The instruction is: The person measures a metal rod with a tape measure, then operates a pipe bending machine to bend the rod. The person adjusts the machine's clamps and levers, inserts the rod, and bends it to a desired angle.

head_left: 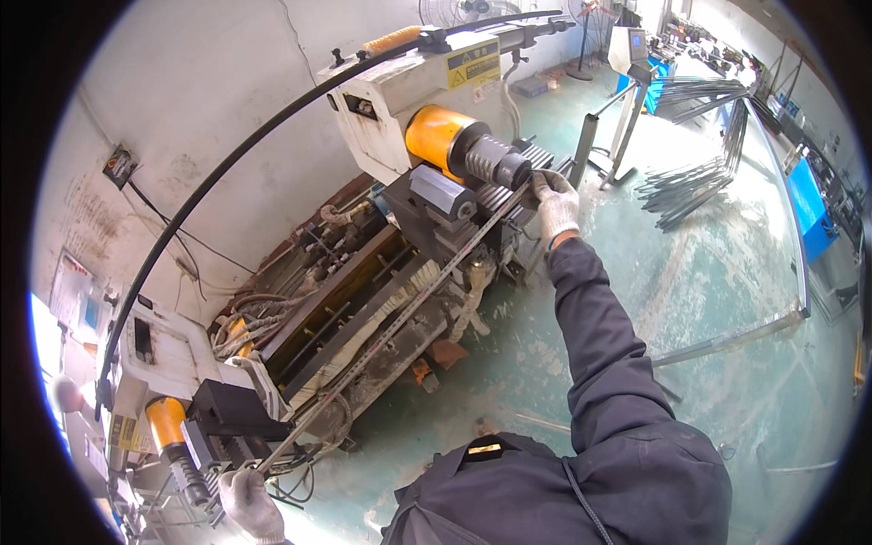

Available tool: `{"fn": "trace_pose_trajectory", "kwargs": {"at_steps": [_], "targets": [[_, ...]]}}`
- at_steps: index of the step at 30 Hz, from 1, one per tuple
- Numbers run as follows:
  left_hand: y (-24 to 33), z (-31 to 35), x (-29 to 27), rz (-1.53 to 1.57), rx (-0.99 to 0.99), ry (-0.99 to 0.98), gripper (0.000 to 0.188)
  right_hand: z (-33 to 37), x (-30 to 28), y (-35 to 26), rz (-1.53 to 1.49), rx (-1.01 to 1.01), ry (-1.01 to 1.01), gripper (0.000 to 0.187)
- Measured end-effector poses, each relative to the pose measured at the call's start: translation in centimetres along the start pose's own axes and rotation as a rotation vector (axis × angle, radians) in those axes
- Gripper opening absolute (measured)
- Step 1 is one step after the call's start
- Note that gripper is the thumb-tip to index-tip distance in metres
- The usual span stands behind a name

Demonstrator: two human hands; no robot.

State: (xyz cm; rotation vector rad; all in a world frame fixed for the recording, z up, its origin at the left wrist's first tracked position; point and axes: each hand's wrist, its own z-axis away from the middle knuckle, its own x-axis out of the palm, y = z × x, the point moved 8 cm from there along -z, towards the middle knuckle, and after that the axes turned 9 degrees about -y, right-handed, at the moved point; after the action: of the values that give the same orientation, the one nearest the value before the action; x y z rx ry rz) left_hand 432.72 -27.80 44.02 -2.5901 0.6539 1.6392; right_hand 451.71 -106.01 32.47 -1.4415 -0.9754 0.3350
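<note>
Over the long bending machine (363, 300), gloved left hand (250, 500) and right hand (554, 204), fingers wrapped around one metal rod (391, 331).

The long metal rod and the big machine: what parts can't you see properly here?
- Left hand, head view: its grip on the rod is cut by the dark rim.
- Right hand: the glove hides its fingertips.
- Machine: warning label too small.
- Bent rods on the floor: blurred, uncountable.

Bright daylight, glare at upper right, sharp centre, fisheye-bent dark rim.
</note>
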Motion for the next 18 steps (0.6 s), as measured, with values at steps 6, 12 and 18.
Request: {"fn": "trace_pose_trajectory", "kwargs": {"at_steps": [6,12,18], "targets": [[0.2,-0.5,0.2,0.084,-0.016,-0.021,0.007,-0.8,-1.2,0.9,0.176,-0.095,0.065,0.020],[-2.8,0.1,-2.3,0.020,-0.086,-0.038,0.012,-7.0,-5.4,2.0,1.350,-0.236,0.186,0.062],[-11.1,4.2,-7.9,0.104,-0.127,-0.028,0.005,-12.7,-9.1,5.0,1.051,0.147,0.133,0.079]]}}
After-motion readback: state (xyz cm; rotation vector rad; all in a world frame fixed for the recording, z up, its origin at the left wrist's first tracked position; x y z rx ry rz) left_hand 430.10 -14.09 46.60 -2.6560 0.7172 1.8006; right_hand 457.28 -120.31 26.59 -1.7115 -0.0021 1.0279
